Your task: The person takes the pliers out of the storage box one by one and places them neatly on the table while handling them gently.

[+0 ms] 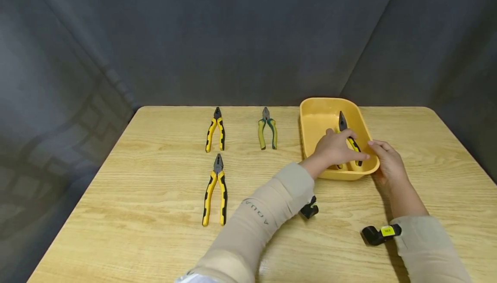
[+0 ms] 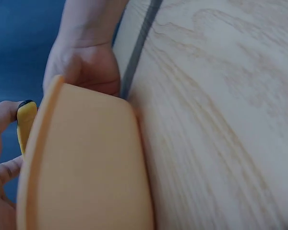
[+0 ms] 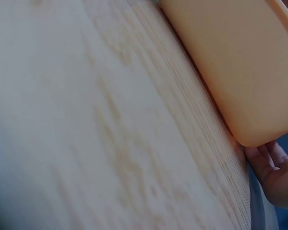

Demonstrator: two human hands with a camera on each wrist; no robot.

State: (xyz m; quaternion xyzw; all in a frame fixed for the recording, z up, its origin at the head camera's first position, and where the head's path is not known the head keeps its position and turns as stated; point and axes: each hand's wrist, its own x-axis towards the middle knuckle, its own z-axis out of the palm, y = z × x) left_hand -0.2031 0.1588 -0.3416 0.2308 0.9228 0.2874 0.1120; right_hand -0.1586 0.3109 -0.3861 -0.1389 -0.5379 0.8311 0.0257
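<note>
My left hand reaches into a yellow plastic basin and grips a pair of pliers with dark jaws and yellow-and-black handles. The pliers' jaws point to the far side, and the hand hides part of the handles. In the left wrist view, a yellow handle end shows between finger and thumb above the rim. My right hand holds the basin's near right corner, thumb at the rim and fingers against the outer wall. The right wrist view shows fingers at the basin's lower corner.
Left of the basin lie green-handled pliers. Further left are two yellow-and-black pliers, one far and one nearer, handles spread. The wooden table ends at a dark curtain. Black wrist cameras sit at both cuffs.
</note>
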